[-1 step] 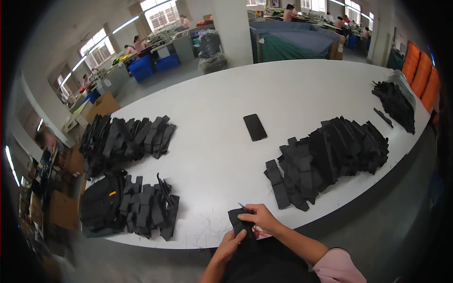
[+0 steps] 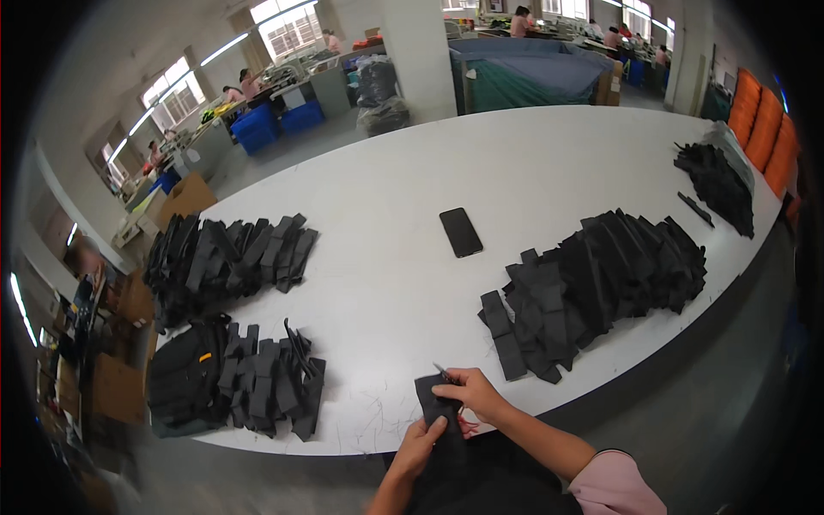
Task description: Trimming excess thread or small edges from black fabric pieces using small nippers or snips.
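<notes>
At the table's near edge I hold a black fabric strip [image 2: 429,391] in front of me. My left hand [image 2: 418,446] is closed on its lower part, thumb on top. My right hand [image 2: 472,394] is closed at the upper right of the strip, its thumb against the fabric. A small pointed metal tool [image 2: 441,370], which looks like thread snips, sticks out from the right fingers; most of it is hidden. Something red and cord-like [image 2: 468,425] hangs below the right hand.
Black fabric pieces lie in a large pile [image 2: 601,275] on the right, a left pile [image 2: 227,257] and a nearer left one [image 2: 275,382], beside a black bag [image 2: 187,373]. A phone [image 2: 461,233] lies mid-table. More black pieces [image 2: 717,184] sit far right. Loose threads are scattered near the front edge.
The fabric strip is more stretched out between my hands and shows more of its length below the left hand. Both hands stay nearly in place, and the view has shifted slightly.
</notes>
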The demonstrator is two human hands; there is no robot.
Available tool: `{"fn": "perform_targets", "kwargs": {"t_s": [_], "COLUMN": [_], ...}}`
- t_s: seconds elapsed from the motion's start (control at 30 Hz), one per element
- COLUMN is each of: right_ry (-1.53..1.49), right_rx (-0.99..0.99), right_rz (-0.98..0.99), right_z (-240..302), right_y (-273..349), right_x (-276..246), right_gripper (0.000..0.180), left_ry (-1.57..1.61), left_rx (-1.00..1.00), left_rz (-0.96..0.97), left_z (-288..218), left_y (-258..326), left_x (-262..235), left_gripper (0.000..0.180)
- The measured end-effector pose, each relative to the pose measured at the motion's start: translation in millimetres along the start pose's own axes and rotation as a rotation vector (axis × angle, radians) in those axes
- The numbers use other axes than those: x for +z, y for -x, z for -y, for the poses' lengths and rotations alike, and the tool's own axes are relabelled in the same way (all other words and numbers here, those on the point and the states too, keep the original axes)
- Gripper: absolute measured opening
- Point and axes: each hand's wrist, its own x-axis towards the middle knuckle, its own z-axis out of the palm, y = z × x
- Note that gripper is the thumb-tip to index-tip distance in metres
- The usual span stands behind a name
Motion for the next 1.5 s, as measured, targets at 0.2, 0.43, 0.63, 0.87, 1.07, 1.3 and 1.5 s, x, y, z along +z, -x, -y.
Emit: {"fn": "perform_targets", "kwargs": {"t_s": [0.2,0.43,0.63,0.87,1.07,1.3,1.5], "right_ry": [0.392,0.551,0.459,0.670,0.798,1.055,1.224], "right_rx": [-0.401,-0.416,-0.298,-0.418,-0.509,-0.715,-0.796], "right_rz": [-0.430,-0.272,-0.226,-0.327,-0.353,-0.370,-0.393], "right_z": [5,8,20,35,24,21,14], "right_y": [23,38,35,41,48,40,35], "right_x": [-3,-22,-27,-28,-33,-30,-26], "right_gripper": [0.018,0.019,0.020,0.041,0.031,0.029,0.027], "left_ry": [0.197,0.177,0.082,0.174,0.159,0.177,0.216], "left_rx": [0.027,0.018,0.141,0.164,0.161,0.133,0.130], "left_rz": [-0.065,-0.090,-0.093,-0.093,-0.117,-0.079,-0.050], "left_z": [-9,-17,-29,-56,-52,-48,-47], "left_y": [-10,-16,-24,-20,-17,-10,-8], "left_x": [9,40,54,57,47,45,41], "left_gripper": [0.025,0.023,0.024,0.020,0.021,0.024,0.024]}}
